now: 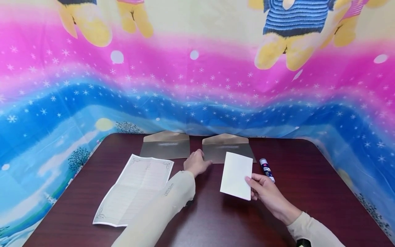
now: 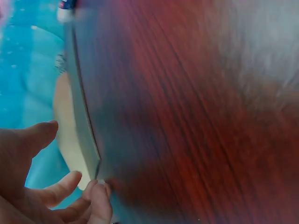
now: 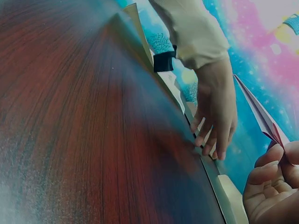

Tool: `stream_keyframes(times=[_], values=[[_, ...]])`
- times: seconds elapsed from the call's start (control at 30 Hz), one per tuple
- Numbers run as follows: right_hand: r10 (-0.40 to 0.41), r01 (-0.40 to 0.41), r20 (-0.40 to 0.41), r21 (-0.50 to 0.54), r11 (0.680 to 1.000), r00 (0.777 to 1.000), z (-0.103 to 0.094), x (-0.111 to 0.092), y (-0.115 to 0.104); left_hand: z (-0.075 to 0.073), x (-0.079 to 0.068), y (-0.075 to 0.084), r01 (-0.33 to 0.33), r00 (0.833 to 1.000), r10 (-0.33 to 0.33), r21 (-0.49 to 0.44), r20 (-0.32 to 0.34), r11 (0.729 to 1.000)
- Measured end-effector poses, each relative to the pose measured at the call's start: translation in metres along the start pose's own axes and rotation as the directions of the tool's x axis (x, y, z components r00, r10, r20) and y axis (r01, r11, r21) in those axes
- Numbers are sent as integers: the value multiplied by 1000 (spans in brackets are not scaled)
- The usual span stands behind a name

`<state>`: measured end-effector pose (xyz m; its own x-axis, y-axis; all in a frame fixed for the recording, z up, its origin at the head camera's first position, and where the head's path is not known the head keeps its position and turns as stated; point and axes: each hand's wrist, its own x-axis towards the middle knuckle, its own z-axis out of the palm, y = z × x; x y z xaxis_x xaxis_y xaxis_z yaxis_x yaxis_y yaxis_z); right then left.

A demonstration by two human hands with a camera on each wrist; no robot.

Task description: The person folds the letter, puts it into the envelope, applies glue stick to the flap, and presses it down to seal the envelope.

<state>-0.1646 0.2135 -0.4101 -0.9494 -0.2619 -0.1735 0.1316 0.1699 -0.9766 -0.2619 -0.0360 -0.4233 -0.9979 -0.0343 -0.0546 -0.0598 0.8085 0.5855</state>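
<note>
My right hand [image 1: 267, 192] grips a white folded sheet of paper [image 1: 236, 175] by its right edge, thumb on top, raised over the table. From the side, the right wrist view shows the folded layers of this paper [image 3: 259, 112]. My left hand [image 1: 196, 164] reaches between two brown envelopes, its fingers loosely spread. Its fingertips are right at the near left corner of the right envelope [image 1: 226, 151], whose pale flap stands open at the back. The left envelope [image 1: 166, 148], flap also up, lies just beyond that hand.
A creased letter sheet [image 1: 139, 178] with an ornamented border lies at the left, partly under my left sleeve. A glue stick [image 1: 266, 170] lies right of the folded paper. Behind the dark wooden table [image 1: 203, 212] hangs a colourful printed cloth [image 1: 185, 89].
</note>
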Motion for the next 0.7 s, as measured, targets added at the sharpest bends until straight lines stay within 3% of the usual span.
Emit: stream_keyframes(times=[0.3,0.5,0.7], values=[[-9,9,25,-3,1000,1000,-1,-1,-3,23,19,5,138,987,-127,109,-102,984],[-24,24,31,-8,1000,999,-2,-1,-3,30,23,5,112,987,-84,205,-140,972],[2,-2,-12,-22,1000,1000,-2,0,-2,19,24,4,88,995,-74,216,-69,973]])
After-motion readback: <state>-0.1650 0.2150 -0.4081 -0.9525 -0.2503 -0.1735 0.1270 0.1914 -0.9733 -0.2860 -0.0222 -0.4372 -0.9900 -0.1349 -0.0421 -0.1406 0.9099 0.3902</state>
